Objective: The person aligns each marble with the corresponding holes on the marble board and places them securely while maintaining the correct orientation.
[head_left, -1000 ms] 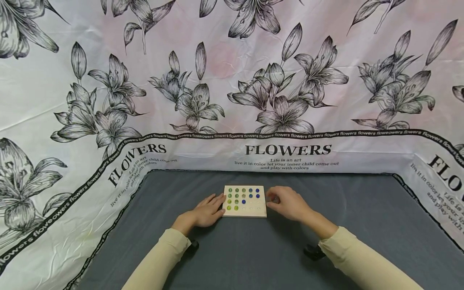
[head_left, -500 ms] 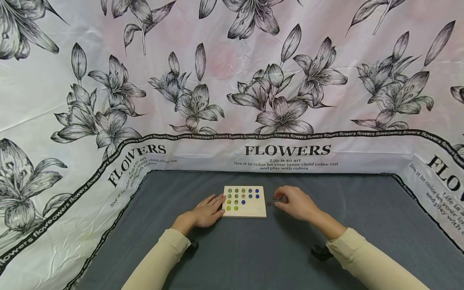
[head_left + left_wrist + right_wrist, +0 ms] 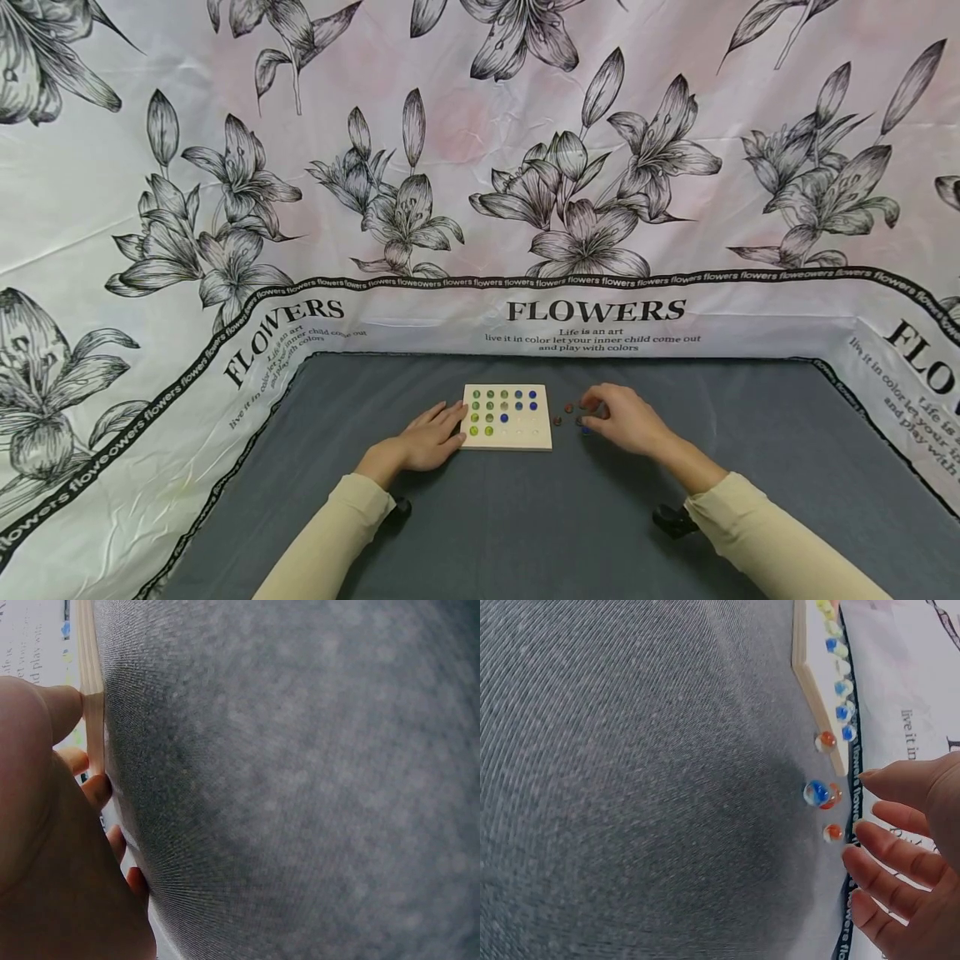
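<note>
A pale wooden board (image 3: 528, 441) lies on the dark grey cloth. Green, yellow and blue marbles fill many of its hollows. My left hand (image 3: 429, 437) rests at its left edge, and in the left wrist view the thumb (image 3: 66, 712) touches the board's side. Right of the board is my right hand (image 3: 626, 422), low over loose marbles. In the right wrist view its fingers are apart, with nothing held between them. A blue-swirled marble (image 3: 817, 793) lies near the fingertips, partly covering an orange one behind it. Other orange marbles (image 3: 826, 741) lie close to the board's corner.
Grey cloth (image 3: 487, 525) covers the table. Behind it hangs a white and pink curtain (image 3: 465, 200) printed with lilies and lettering. A dark wrist strap piece (image 3: 673, 521) shows under the right sleeve, another (image 3: 401, 508) under the left.
My right hand has moved right, away from the board's edge. Several orange marbles and a blue one now show on the cloth beside the board. The left hand stays in place.
</note>
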Demonstrator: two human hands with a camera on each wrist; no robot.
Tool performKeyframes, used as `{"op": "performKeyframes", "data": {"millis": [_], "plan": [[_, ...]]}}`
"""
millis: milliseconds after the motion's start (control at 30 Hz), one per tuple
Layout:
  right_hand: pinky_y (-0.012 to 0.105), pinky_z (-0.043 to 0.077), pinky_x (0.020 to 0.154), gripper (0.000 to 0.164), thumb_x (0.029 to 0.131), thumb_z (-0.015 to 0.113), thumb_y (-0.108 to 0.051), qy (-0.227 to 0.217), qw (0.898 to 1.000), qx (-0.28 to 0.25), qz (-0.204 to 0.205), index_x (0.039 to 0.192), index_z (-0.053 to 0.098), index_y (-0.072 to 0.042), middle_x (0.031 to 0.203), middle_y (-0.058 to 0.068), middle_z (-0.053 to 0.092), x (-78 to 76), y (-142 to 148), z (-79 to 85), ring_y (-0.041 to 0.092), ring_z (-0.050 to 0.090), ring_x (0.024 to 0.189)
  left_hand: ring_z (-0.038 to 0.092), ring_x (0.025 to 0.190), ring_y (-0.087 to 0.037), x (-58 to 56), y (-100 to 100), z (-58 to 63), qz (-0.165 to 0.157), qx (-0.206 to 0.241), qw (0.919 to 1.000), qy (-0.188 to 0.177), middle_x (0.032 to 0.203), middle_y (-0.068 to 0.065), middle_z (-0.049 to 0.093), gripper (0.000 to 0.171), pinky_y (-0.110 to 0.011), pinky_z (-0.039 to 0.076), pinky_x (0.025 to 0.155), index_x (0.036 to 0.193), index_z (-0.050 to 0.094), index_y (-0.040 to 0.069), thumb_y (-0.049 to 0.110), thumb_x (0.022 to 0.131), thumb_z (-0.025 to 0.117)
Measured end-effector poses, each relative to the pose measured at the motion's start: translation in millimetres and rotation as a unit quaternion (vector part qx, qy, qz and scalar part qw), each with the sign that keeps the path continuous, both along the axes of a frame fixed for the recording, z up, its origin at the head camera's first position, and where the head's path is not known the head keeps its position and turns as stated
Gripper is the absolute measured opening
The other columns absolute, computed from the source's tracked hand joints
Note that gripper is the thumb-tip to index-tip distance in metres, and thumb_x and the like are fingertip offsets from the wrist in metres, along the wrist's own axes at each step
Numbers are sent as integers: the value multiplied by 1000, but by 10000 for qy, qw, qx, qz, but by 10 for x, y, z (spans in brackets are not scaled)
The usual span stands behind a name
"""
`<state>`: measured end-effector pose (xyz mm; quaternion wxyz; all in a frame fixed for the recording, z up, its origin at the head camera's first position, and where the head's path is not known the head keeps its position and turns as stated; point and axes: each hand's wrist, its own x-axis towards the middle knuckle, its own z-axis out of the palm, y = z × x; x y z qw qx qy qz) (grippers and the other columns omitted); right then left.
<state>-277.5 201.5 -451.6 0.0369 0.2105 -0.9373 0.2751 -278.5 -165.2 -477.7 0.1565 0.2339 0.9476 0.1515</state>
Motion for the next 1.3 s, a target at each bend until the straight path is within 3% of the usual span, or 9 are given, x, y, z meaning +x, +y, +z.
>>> {"op": "performKeyframes", "data": {"millis": [367,600,800,1300], "plan": [[31,48,63,22,91,77,-12,-199,9996,-168,64,110,72,-1,96,7,72,-3,71,-83,11,58,74,7,158,-30,-34,-11,-47,25,31,10000,48,172,-2,15,61,-54,12,126,166,18,18,42,112,35],[29,48,62,17,91,77,-11,-465,9979,-374,263,105,73,-3,87,-1,69,0,92,-160,10,58,71,7,158,-30,-19,-9,-33,23,30,10000,39,172,-2,15,61,-53,12,126,166,18,18,42,112,35],[28,47,62,10,90,77,-11,-495,9979,-370,191,98,74,-5,84,-2,68,-7,73,-207,9,57,70,8,158,-31,-2,5,13,15,1,10000,16,172,-4,16,61,-53,12,126,166,19,16,40,113,35],[30,48,63,6,92,76,-11,-407,9983,-284,303,94,71,-7,81,-5,66,41,-44,-143,8,57,70,11,158,-33,31,10,88,-28,8,10000,28,171,-5,19,60,-53,15,125,165,21,14,39,113,36]]}}
